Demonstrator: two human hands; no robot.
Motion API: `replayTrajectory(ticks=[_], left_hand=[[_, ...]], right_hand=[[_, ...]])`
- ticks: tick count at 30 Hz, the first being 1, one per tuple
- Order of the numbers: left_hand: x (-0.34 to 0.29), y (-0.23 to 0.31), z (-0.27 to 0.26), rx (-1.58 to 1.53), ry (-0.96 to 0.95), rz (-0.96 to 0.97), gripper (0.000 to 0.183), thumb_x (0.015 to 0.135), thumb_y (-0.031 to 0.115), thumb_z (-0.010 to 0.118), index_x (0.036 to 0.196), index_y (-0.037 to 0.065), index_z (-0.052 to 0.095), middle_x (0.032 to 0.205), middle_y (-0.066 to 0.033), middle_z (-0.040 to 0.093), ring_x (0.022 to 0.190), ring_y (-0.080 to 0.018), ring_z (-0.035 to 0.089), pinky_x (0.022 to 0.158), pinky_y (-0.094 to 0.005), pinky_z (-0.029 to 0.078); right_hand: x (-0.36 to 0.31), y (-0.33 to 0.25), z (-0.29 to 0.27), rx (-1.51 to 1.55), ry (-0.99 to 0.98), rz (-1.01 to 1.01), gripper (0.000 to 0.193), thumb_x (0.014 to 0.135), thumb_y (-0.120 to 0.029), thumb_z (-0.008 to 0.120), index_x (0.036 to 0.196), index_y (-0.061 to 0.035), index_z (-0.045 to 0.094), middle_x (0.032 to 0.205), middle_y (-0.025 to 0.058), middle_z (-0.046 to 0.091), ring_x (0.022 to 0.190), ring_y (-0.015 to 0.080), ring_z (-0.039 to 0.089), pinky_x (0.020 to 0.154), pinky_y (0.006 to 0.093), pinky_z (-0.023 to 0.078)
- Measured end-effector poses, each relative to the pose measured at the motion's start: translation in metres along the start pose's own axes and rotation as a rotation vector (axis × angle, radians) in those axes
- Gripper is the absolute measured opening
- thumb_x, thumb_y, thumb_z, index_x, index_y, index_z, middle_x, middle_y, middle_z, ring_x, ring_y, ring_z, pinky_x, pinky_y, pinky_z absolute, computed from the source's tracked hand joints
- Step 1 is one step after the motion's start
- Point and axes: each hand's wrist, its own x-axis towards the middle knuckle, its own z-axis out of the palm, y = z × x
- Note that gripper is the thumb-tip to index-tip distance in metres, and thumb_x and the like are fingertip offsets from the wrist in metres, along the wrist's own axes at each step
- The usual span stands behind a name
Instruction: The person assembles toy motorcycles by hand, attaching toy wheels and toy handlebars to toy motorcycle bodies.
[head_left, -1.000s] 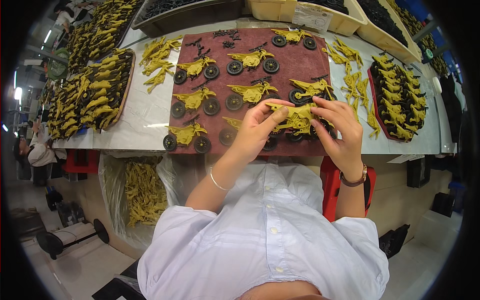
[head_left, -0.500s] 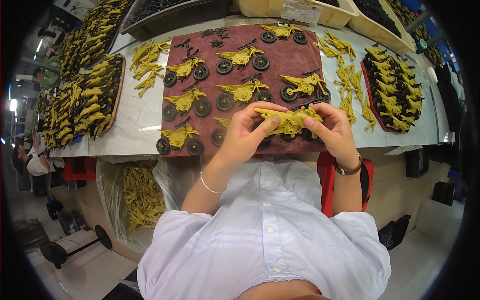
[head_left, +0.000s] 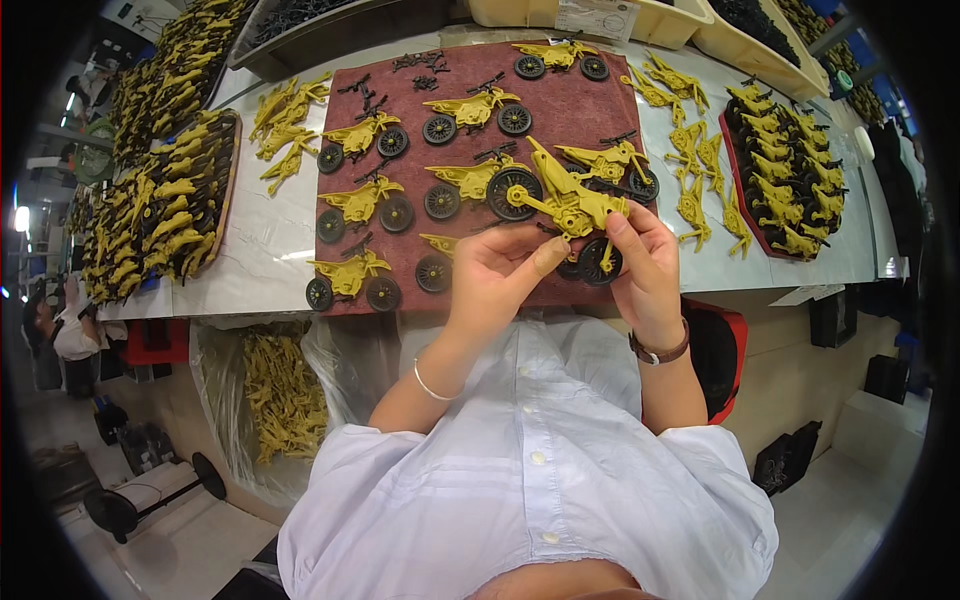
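Between both hands, above the front of a dark red cloth (head_left: 440, 85), is a yellow toy motorcycle (head_left: 572, 208) with black spoked wheels. It is tilted, its tail pointing up and away from me. My left hand (head_left: 500, 272) grips its lower left side, thumb against the yellow body. The fingers of my right hand (head_left: 645, 268) close on its right end, above the lower wheel. Several similar toy motorcycles (head_left: 360, 205) stand in rows on the cloth, and one (head_left: 610, 160) is just behind the held one. Part of another is hidden behind my left hand.
Small black parts (head_left: 420, 62) lie at the cloth's back. Loose yellow body pieces (head_left: 290, 115) flank it, with more (head_left: 690, 150) on the right. A red-rimmed tray (head_left: 780, 170) and stacked trays (head_left: 165, 200) hold rows of pieces. Bins (head_left: 590, 18) line the back. A plastic-lined container (head_left: 280, 390) sits below.
The held toy motorcycle has turned from lying level to tilted with its tail up, showing its wheels. My hands have shifted lower on it, the left one away from the tail.
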Motion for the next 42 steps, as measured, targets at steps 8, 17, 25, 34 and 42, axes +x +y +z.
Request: replayTrajectory(ticks=[8,17,25,34,42], left_hand=[[-0.005,0.002,-0.002,0.077,-0.02,0.094,0.015,0.085,0.006,0.064,0.095,-0.006,0.065,0.088,-0.008,0.067,0.078,-0.0098,0.062,0.071,-0.0228,0.049],[-0.008,0.003,-0.003,0.138,0.059,0.069,0.014,0.086,0.005,0.063,0.09,-0.007,0.066,0.085,-0.0087,0.068,0.078,-0.0106,0.062,0.071,-0.024,0.049],[-0.005,-0.004,-0.005,0.198,0.086,0.109,0.008,0.082,0.0,0.067,0.087,-0.005,0.064,0.079,-0.0062,0.067,0.067,-0.0071,0.06,0.06,-0.0196,0.047],[0.006,0.013,-0.021,0.09,0.091,0.043,0.019,0.085,0.008,0.065,0.099,-0.005,0.063,0.092,-0.0054,0.066,0.083,-0.0088,0.059,0.075,-0.0229,0.047],[0.001,0.012,-0.032,-0.001,-0.014,0.121,0.021,0.083,0.001,0.066,0.103,-0.005,0.062,0.096,-0.0065,0.066,0.086,-0.0092,0.059,0.077,-0.0239,0.047]], right_hand=[[-0.006,0.007,-0.02,-0.088,-0.012,0.024,0.026,0.087,-0.003,0.059,0.111,0.0016,0.053,0.104,0.009,0.062,0.091,0.011,0.059,0.073,0.022,0.048],[-0.012,0.01,-0.004,-0.175,-0.019,-0.196,0.03,0.085,0.001,0.06,0.114,0.0029,0.05,0.106,0.009,0.06,0.094,0.0116,0.058,0.076,0.0237,0.05],[-0.017,0.012,0.002,-0.249,-0.025,-0.263,0.031,0.087,0.0,0.059,0.116,0.0046,0.05,0.109,0.0104,0.059,0.095,0.0122,0.058,0.075,0.0237,0.05],[-0.016,0.012,-0.007,-0.201,-0.042,-0.134,0.033,0.088,-0.004,0.06,0.117,0.0061,0.051,0.108,0.0101,0.061,0.095,0.0116,0.058,0.08,0.0231,0.047],[-0.023,-0.001,-0.005,-0.456,-0.059,-0.262,0.034,0.087,-0.007,0.061,0.119,0.0045,0.052,0.107,0.0082,0.061,0.092,0.011,0.057,0.075,0.0221,0.047]])
